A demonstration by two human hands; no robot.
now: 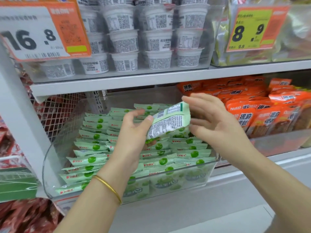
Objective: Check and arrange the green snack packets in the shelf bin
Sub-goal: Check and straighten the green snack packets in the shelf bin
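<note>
A clear plastic shelf bin [50, 165] on the middle shelf holds several rows of pale green snack packets [94, 146], stacked on edge. My left hand [134, 132] grips one green packet [170, 122] lifted above the rows, thumb on its printed back side, which faces me. My right hand [213, 121] hovers just right of that packet with fingers spread and relaxed; whether it touches the packet I cannot tell. A gold bangle [109, 188] is on my left wrist.
Orange snack packets [262, 115] fill the neighbouring bin on the right. White cups [124, 41] stand stacked in a clear bin on the shelf above, with price tags [32, 34] hanging at left and right. A wire mesh divider [57, 111] and red packets lie to the left.
</note>
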